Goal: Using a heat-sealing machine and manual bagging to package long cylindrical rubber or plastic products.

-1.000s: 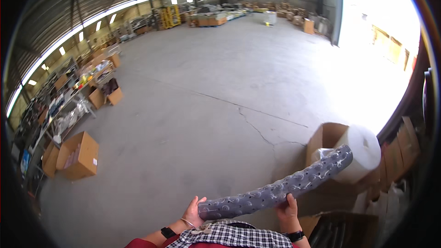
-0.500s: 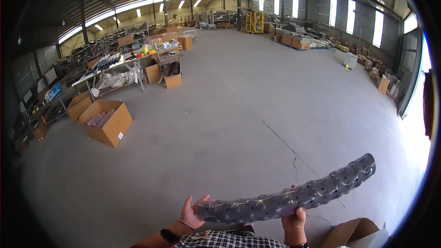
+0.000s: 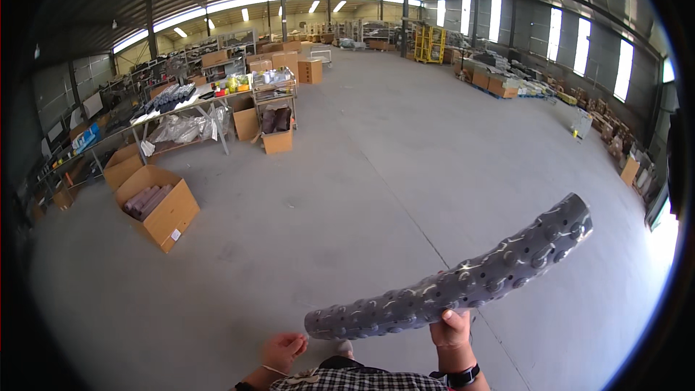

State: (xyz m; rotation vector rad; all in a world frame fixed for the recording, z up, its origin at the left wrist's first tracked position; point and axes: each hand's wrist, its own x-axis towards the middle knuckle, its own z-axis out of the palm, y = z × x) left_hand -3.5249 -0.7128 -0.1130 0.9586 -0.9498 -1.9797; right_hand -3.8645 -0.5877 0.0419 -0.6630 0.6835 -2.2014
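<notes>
A long roll of grey mat (image 3: 434, 297), covered in round suction-cup-like bumps and small holes, slants up to the right in front of me. It looks like a rolled bath mat, with a shiny surface. My right hand (image 3: 454, 327) grips it from below near the middle, thumb on the near side, the other fingers mostly hidden behind the roll. At the roll's lower left end, my left hand (image 3: 284, 351) has its fingers curled and pressed together. Its fingertips are beside the rim; whether they pinch anything thin there is too small to tell.
An open cardboard box (image 3: 170, 217) with similar rolls stands on the floor at left. Behind it are a loaded worktable (image 3: 217, 98), a cart (image 3: 293, 94) and a smaller box (image 3: 277, 143). Stacked goods (image 3: 499, 76) line the right wall, near a yellow cage (image 3: 429, 45).
The roll's right end has risen, tilting it more. My left hand has gone from spread fingers at the roll's end to curled ones beside it. The view has shifted, and the near right box has left it.
</notes>
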